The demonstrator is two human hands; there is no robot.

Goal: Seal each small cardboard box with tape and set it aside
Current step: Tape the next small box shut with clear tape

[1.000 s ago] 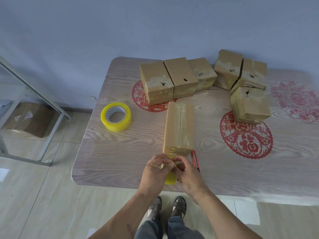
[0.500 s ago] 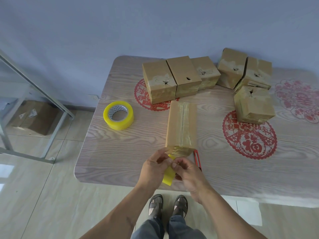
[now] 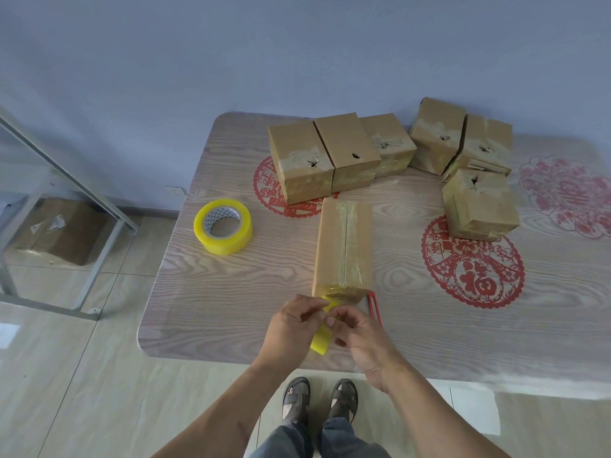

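Note:
A long cardboard box (image 3: 344, 246) lies on the table (image 3: 231, 292) with clear tape along its top seam and over its near end. Just in front of that end, my left hand (image 3: 292, 325) and my right hand (image 3: 357, 332) meet and together pinch a small yellow piece of tape (image 3: 321, 340), which hangs down between them. A yellow tape roll (image 3: 223, 231) lies flat to the left of the box. A red cutter (image 3: 375, 309) lies beside the box's near right corner, partly hidden by my right hand.
Three cardboard boxes (image 3: 344, 153) stand in a row at the back, three more (image 3: 479, 203) at the back right. Red paper-cut decals (image 3: 472, 262) mark the tabletop. A metal frame (image 3: 66, 180) and a brown carton (image 3: 56, 233) stand on the floor at left.
Both hands stay at the box's near end, working the yellow tape piece, which now hangs lower and shows more between them. The view has shifted slightly.

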